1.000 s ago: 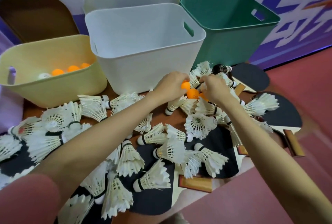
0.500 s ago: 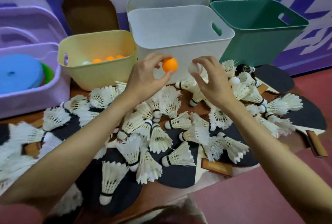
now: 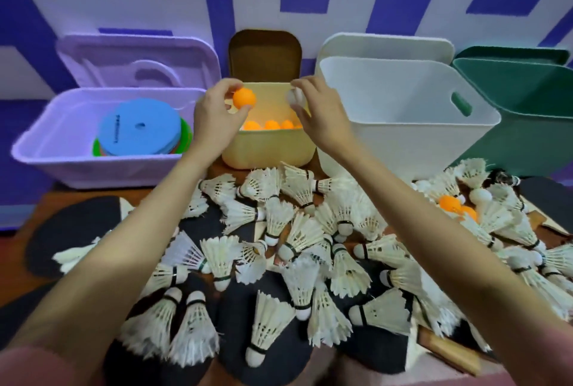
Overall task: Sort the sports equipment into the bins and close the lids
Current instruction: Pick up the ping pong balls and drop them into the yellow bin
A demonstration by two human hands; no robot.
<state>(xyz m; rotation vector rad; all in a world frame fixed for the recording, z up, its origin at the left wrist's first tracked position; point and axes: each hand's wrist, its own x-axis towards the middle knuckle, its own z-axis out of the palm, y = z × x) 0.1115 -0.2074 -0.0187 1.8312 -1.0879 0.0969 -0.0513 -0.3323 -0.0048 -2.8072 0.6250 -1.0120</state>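
Yellow bin [image 3: 266,150] at table's far edge, directly beneath both raised hands. Left hand [image 3: 214,116] pinching orange ball [image 3: 244,98], right hand [image 3: 319,116] pinching white ball [image 3: 295,96]; straight drop likely next.

Both bare forearms reach forward, hands raised side by side — the left hand [image 3: 217,113] pinching a small orange ball [image 3: 244,98], the right hand [image 3: 319,116] seemingly pinching a blurred white ball [image 3: 294,96].

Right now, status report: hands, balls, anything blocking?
Left hand pinches orange ball, right hand pinches white ball. Both over open yellow bin. Nothing in the way.
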